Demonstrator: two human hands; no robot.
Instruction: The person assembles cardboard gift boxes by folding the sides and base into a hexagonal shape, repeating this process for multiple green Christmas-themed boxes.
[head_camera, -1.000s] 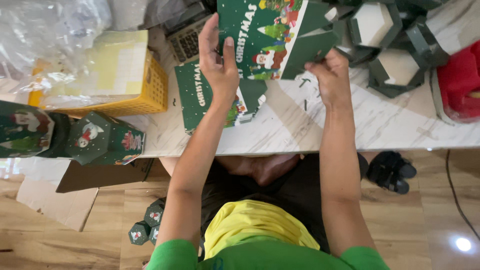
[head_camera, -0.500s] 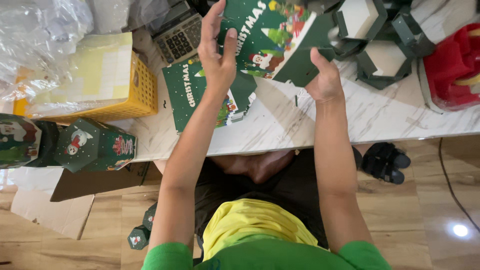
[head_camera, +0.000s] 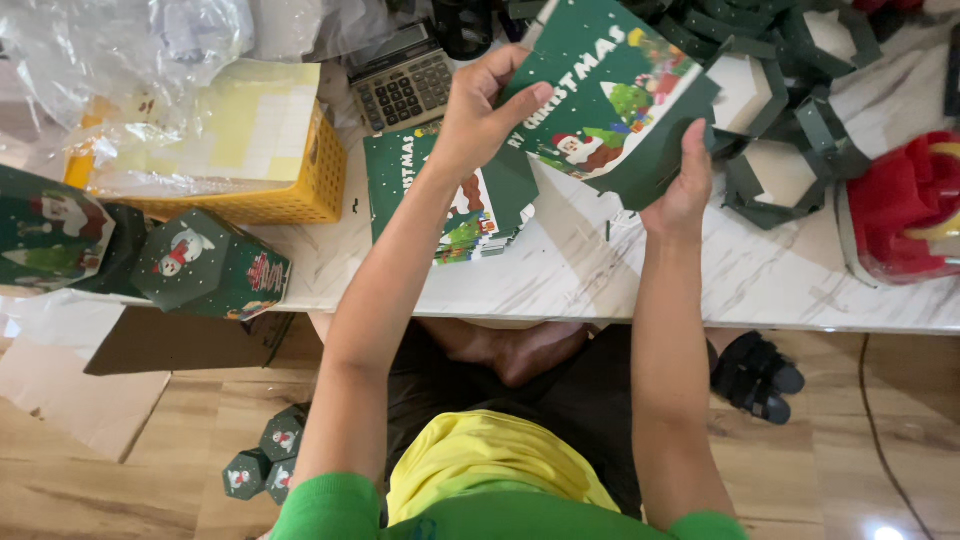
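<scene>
Both my hands hold up one flat green cardboard box blank printed with festive figures and trees, above the marble-patterned table. My left hand pinches its left edge, thumb on the printed face. My right hand grips its lower right corner. Beneath the left hand lies a stack of the same flat green blanks on the table.
A yellow basket with pale paper sits left, a calculator behind the stack. Folded green hexagonal boxes stand at the left edge, open folded ones at the right, a red bag far right. More small boxes lie on the floor.
The blank has been lifted and turned more toward me. My left hand went from flat fingers on the card to pinching its edge; the right hand shifted to the lower corner.
</scene>
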